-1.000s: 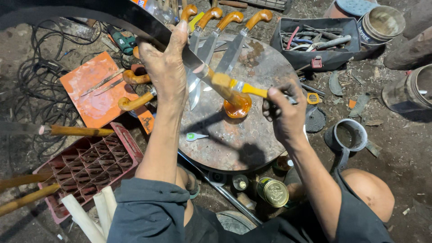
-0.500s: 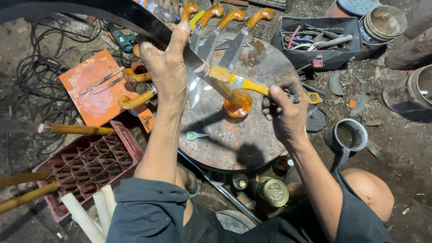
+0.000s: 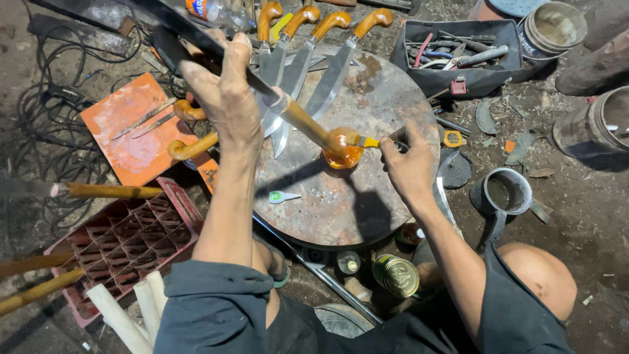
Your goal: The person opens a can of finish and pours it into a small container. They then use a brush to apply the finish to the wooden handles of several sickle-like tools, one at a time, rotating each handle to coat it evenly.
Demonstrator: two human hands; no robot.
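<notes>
- Both hands are busy over the round rusty metal table (image 3: 367, 196).
- Left hand (image 3: 226, 98) is closed around the dark blade of a long knife with a curved brown wooden handle (image 3: 308, 128), holding it up in the air above the table.
- Right hand (image 3: 409, 164) pinches a small brush with a yellow grip (image 3: 367, 141) between thumb and fingers, and the other fingers are curled in.
- Brush tip touches the shiny orange end of the wooden handle, which looks wet.
- To do this well, I think the left hand should keep the knife steady and turn it slowly, so the brush can reach every side.
- Short, light strokes would help, so nothing drips onto the table.
- Wet wood should stay clear of the row of finished knives with brown handles (image 3: 314, 46) lying at the far edge of the table.
- Beside the table on the left lie an orange flat board (image 3: 131, 131) and a red plastic crate (image 3: 124, 242).
- Near the person's knee stands a small round tin can (image 3: 396, 275), and a black tool tray (image 3: 458, 56) sits further back.
</notes>
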